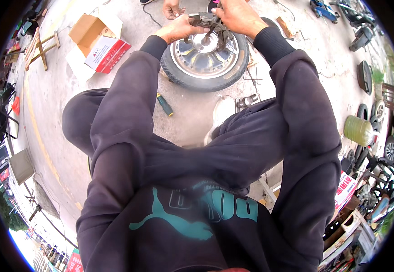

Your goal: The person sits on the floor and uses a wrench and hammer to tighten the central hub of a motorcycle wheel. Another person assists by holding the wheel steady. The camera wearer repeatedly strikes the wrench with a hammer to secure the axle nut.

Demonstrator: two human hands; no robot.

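Observation:
In front of me a small motor-scooter-type wheel [199, 82] lies flat on the ground, its silver hub facing up. A dark metal assembly with arms [224, 37] stands over the hub centre. My left hand [179, 30] is closed around the left side of this assembly, thumb lying along it. My right hand [238, 18] is closed at the assembly's top right, its fingertips partly cut off by the picture's upper edge. Another person's hand [171, 8] is close by, just beyond my left hand. A green-handled screwdriver [165, 105] lies on the ground between my knees.
An open cardboard box [108, 51] stands left of the wheel. Metal fittings [247, 100] lie beside my shoe [223, 113]. A wooden piece [284, 27] is at the far right. Farther right are a yellowish plastic jug [358, 130] and loose wheels [391, 149].

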